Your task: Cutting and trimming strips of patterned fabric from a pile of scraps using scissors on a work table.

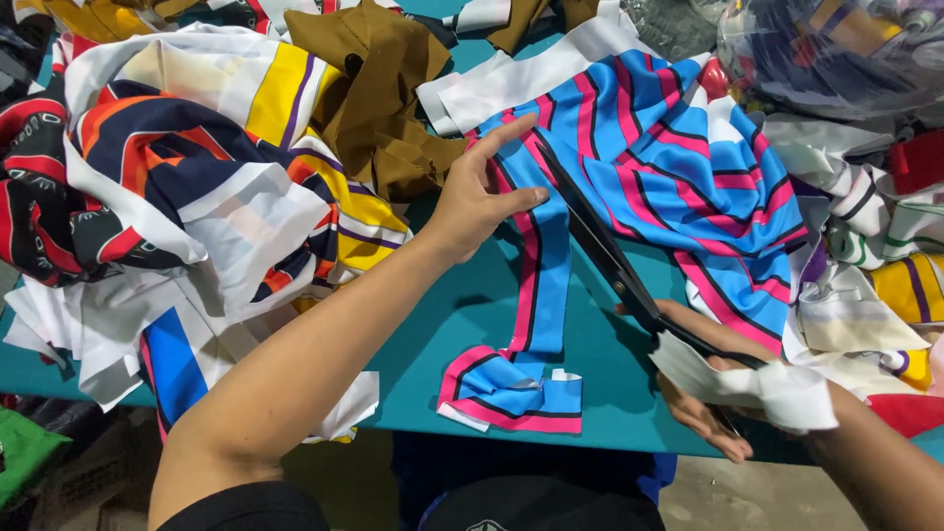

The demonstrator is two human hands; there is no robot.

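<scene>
A blue fabric piece with pink and black stripes (pixel 678 167) lies on the teal table (pixel 442 324), a narrow strip of it (pixel 536 295) running toward the near edge. My left hand (pixel 482 192) rests flat on the fabric with fingers apart, pressing it down near the scissor tips. My right hand (pixel 703 393) grips the handles of long black scissors (pixel 600 246), whose handles are wrapped in white cloth (pixel 757 383). The blades lie along the edge of the striped fabric, pointing away from me.
A heap of mixed fabric in navy, orange, yellow and white (pixel 197 167) lies at the left. Brown cloth (pixel 379 88) sits at the back. White and striped scraps (pixel 865 246) pile at the right, with a clear plastic bag (pixel 836 49) behind.
</scene>
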